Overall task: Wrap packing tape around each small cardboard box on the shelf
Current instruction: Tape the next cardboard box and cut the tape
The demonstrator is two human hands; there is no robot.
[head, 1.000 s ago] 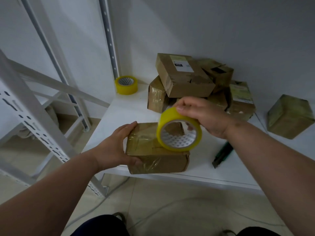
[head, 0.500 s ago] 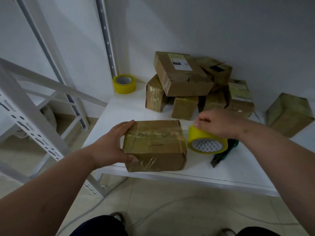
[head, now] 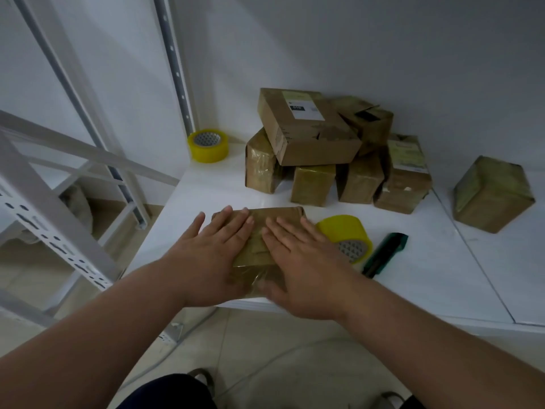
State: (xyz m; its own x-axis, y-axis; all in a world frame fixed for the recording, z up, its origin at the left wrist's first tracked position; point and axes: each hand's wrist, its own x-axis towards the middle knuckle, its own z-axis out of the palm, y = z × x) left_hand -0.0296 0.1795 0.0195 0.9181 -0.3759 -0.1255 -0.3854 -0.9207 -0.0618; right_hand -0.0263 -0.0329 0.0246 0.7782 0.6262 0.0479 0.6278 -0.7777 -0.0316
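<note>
A small tape-wrapped cardboard box (head: 258,231) lies at the front edge of the white shelf (head: 413,278). My left hand (head: 215,249) lies flat on its left half, fingers straight. My right hand (head: 300,261) presses flat on its right half, its thumb down over the box's front face. A yellow tape roll (head: 346,236) lies on the shelf just right of the box, free of both hands. Behind it is a pile of several small cardboard boxes (head: 324,152), the top one bearing a white label.
A dark green cutter (head: 385,253) lies right of the tape roll. A second yellow tape roll (head: 208,145) sits at the shelf's back left corner. One wrapped box (head: 492,193) stands alone at the right. White slotted uprights (head: 174,69) and a metal frame (head: 53,225) stand at the left.
My right hand set the tape roll down beside the box and let go, then moved onto the box top. My left hand shifted from the box's left side to lie flat on top.
</note>
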